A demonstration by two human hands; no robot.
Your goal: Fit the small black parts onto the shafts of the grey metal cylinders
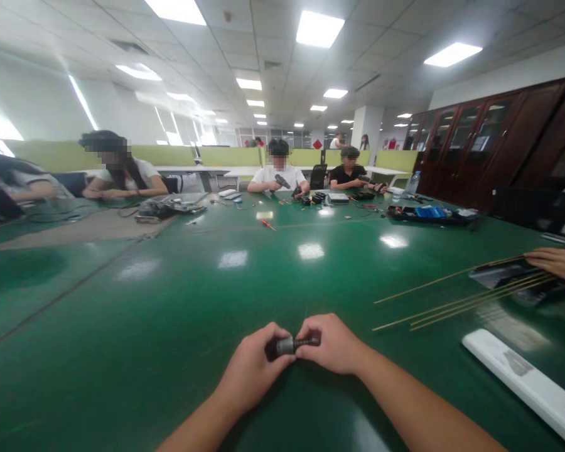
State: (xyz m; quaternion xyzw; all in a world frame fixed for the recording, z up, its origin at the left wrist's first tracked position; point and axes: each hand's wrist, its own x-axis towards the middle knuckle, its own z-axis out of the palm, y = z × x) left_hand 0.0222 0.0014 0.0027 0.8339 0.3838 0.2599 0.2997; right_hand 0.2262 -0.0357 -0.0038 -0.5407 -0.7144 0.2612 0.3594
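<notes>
Both my hands meet low over the green table [169, 301], close to my edge of it. My left hand [252, 367] is closed around one end of a small dark cylindrical part with a grey metal band [289, 344]. My right hand [332, 344] pinches the other, darker end of the same part. The part lies roughly level between the two hands. Its details are too small to make out.
Several thin brass-coloured rods [461, 301] lie to the right, near a neighbour's hand [558, 262] on a dark tray. A white flat bar [522, 380] lies at the near right. Other people work with tools at the far side, and a red-handled screwdriver [267, 224] lies mid-table.
</notes>
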